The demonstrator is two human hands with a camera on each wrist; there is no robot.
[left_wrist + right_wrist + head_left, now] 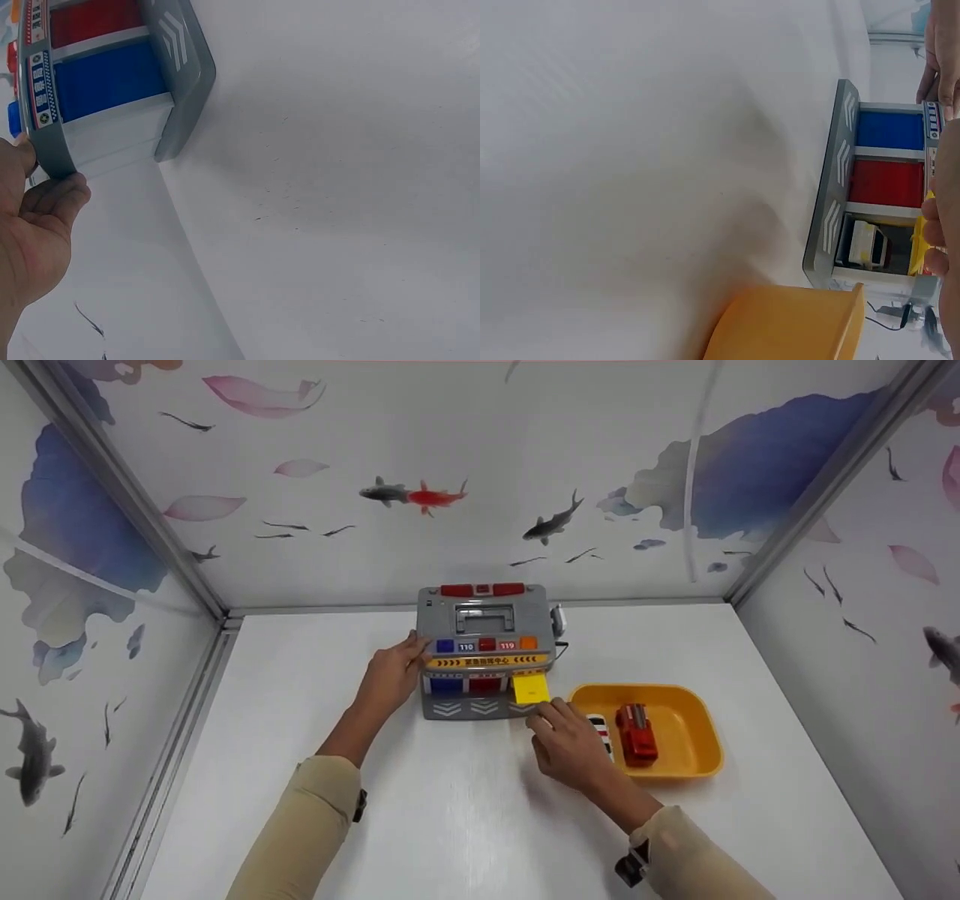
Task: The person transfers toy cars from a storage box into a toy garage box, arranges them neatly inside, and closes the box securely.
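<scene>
Garage [485,630] on the counter [450,825], gripped by the left hand [388,676], houses one white vehicle [865,244]; the right hand [566,739], grip unclear, meets the raised yellow door [530,688]; red truck [637,736] and striped car [600,727] are left in the tray [686,724].

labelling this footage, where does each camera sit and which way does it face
Head: head-worn, facing forward and down at toy station and tray; left grip, right grip and sleeves show.
Left wrist: on that wrist, facing the station's left end and table; left grip at left edge.
Right wrist: on that wrist, facing the station's front; both grips at right edge.
Head and right wrist share the tray.
</scene>
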